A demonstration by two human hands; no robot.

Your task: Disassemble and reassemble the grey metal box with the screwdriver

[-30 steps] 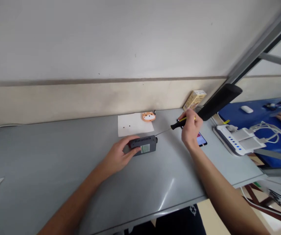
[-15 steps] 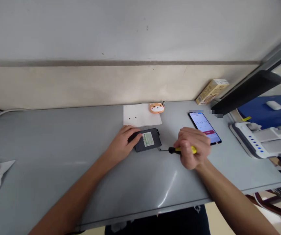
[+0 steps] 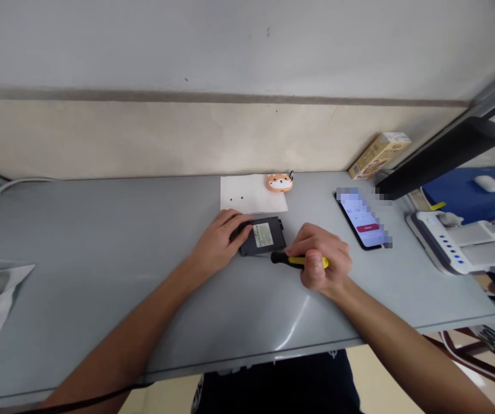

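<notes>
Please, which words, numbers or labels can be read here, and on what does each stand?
"01:16": phone screen; what follows it is obscured.
Too small or blurred to read:
red button on that screen;
label on the black device;
print on the carton;
white marks on the dark clothing.

Head view, forward, down over desk (image 3: 230, 310)

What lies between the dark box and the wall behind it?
In the head view, a white sheet with two dark specks, and an orange case at its far right corner.
</notes>
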